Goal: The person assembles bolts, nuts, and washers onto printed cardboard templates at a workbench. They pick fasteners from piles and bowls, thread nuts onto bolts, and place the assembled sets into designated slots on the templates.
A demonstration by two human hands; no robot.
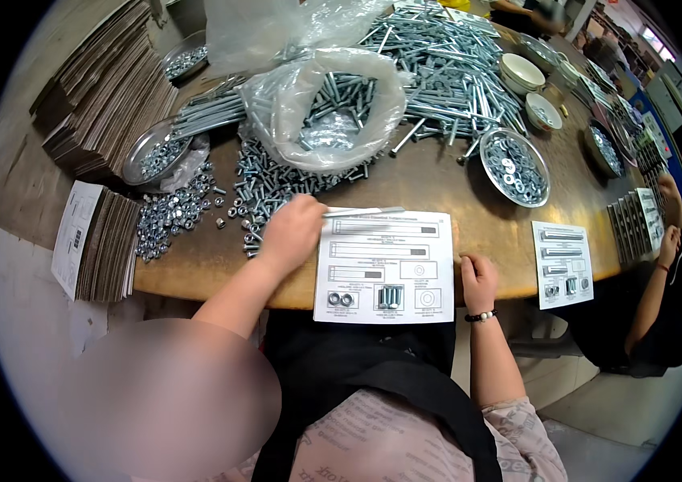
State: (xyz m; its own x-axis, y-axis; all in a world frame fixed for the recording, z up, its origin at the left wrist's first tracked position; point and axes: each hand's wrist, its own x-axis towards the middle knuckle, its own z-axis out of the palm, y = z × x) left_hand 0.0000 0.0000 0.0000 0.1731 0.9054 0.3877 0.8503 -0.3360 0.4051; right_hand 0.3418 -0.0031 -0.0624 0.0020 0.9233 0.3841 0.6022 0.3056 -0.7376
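Note:
A white printed card (pixel 383 281) with outlines of bolts and washers lies at the table's near edge in front of me. Pictures or real pieces of nuts and short bolts show along its lower part; I cannot tell which. My left hand (pixel 294 230) is closed at the card's upper left, and a long silver bolt (pixel 369 212) sticks out of it to the right, over the card's top edge. My right hand (pixel 479 279) is curled just beside the card's right edge. Whatever its fingers hold, if anything, is hidden.
Loose bolts (pixel 453 72) are heaped at the back, behind an open plastic bag (pixel 389 108) of bolts. Nuts (pixel 172 217) lie on the left near stacked cardboard (pixel 100 88). A bowl of washers (pixel 515 169) and another printed card (pixel 563 265) stand right, near a co-worker's hands (pixel 669 233).

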